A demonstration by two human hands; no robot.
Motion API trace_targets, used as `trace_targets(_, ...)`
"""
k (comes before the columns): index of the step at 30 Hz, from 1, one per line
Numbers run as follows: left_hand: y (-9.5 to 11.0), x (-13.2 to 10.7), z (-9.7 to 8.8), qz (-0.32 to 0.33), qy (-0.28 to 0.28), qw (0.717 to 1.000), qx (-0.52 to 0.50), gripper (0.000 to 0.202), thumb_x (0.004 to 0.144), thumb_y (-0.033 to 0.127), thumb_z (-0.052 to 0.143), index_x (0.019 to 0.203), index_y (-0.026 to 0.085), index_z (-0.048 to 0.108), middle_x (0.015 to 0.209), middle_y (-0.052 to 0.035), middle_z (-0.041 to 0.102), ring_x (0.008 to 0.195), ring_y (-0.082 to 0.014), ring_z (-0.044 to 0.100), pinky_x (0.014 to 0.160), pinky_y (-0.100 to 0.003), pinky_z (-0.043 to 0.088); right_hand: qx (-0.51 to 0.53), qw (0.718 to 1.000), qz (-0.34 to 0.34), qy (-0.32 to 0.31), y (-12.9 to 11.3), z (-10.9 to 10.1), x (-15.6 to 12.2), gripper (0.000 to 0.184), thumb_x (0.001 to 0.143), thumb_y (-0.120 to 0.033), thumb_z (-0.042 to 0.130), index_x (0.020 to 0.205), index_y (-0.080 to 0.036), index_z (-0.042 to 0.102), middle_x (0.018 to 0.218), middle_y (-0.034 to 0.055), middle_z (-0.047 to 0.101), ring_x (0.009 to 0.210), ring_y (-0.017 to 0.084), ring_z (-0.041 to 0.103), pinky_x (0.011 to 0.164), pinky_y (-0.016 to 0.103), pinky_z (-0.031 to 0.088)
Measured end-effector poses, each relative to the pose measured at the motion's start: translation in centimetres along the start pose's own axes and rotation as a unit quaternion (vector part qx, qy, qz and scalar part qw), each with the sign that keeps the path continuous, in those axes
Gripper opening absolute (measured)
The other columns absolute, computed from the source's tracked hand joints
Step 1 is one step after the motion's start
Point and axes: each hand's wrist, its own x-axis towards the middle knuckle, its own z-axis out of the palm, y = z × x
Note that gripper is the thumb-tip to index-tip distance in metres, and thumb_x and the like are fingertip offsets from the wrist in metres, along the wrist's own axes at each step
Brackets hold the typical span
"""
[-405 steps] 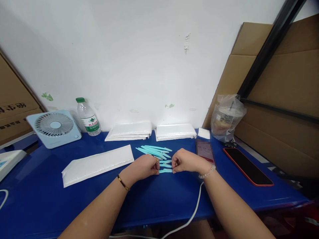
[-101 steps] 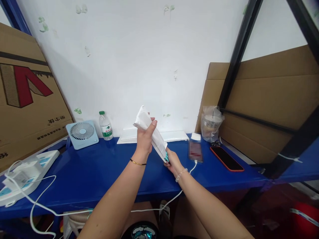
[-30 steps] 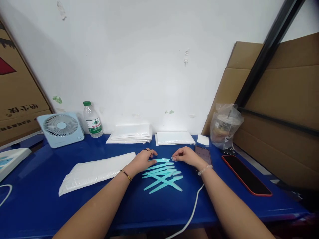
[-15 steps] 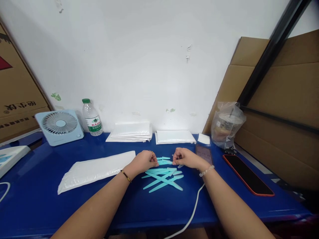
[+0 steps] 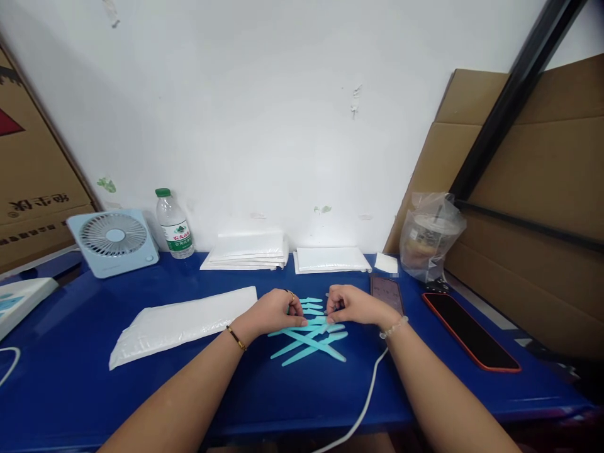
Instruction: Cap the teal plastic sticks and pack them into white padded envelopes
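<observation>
Several thin turquoise plastic sticks lie scattered and crossed on the blue table in front of me. My left hand and my right hand rest on the far side of the heap, fingers curled. Each pinches one end of a turquoise stick lying between them. A long white padded envelope lies flat to the left of my left hand.
Two stacks of white envelopes lie against the wall. A small blue fan and a water bottle stand at back left. Two phones, a bagged drink cup and a white cable are on the right.
The white envelope was put down at the left and the sticks now lie loose on the table. In the last second both hands closed in and pinched a stick between them.
</observation>
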Motion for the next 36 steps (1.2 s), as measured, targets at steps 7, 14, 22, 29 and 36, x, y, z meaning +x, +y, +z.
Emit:
trace_targets(7,-0.9,0.2,-0.8,-0.04,0.046,0.997,0.048,0.026,0.075,0.043,0.057,0.071,0.02,0.067,0.073,-0.0026,0.064,0.065,-0.0151,0.054,0.057,-0.025,0.034,0.026,0.994,0.055,0.093,1.5,-0.9,-0.6,0.021,0.07,-0.036,0.069,0.073,-0.016,0.064,0.078,0.0031,0.059,0.068,0.015,0.055,0.057,0.024,0.042)
trace_targets(14,-0.3,0.0,-0.6,-0.019,0.02,0.998,0.048,0.028,0.065,0.047,0.066,0.075,0.022,0.069,0.08,-0.0018,0.063,0.069,-0.0154,0.055,0.057,-0.024,0.034,0.006,0.998,0.02,0.063,0.5,-0.4,-0.5,0.018,0.074,-0.036,0.065,0.074,-0.018,0.068,0.082,0.0029,0.058,0.068,0.013,0.055,0.058,0.023,0.042)
trace_targets(22,0.4,0.2,0.4,-0.042,0.01,0.998,0.054,0.02,0.071,0.039,0.06,0.069,0.021,0.066,0.072,-0.0017,0.065,0.064,-0.0144,0.054,0.053,-0.024,0.031,-0.038,0.999,-0.007,0.014,0.1,0.5,0.1,0.018,0.07,-0.037,0.069,0.072,-0.019,0.07,0.078,0.0013,0.056,0.065,0.013,0.052,0.057,0.023,0.039)
trace_targets(29,-1.0,0.3,-0.8,-0.097,0.072,0.991,0.056,0.022,0.071,0.041,0.059,0.073,0.021,0.066,0.074,-0.0025,0.065,0.065,-0.0157,0.055,0.055,-0.025,0.034,-0.032,0.993,0.04,0.107,0.9,-0.9,-0.7,0.02,0.075,-0.037,0.064,0.073,-0.017,0.068,0.081,0.0042,0.057,0.07,0.015,0.052,0.06,0.025,0.04)
trace_targets(36,0.3,-0.2,-0.4,-0.05,0.04,0.998,0.008,0.033,0.067,0.052,0.062,0.076,0.021,0.07,0.078,-0.0023,0.065,0.066,-0.015,0.056,0.055,-0.024,0.034,-0.07,0.996,-0.04,-0.024,-1.0,-0.3,-0.6,0.024,0.069,-0.046,0.071,0.079,-0.024,0.07,0.084,0.0003,0.054,0.075,0.015,0.051,0.074,0.029,0.037)
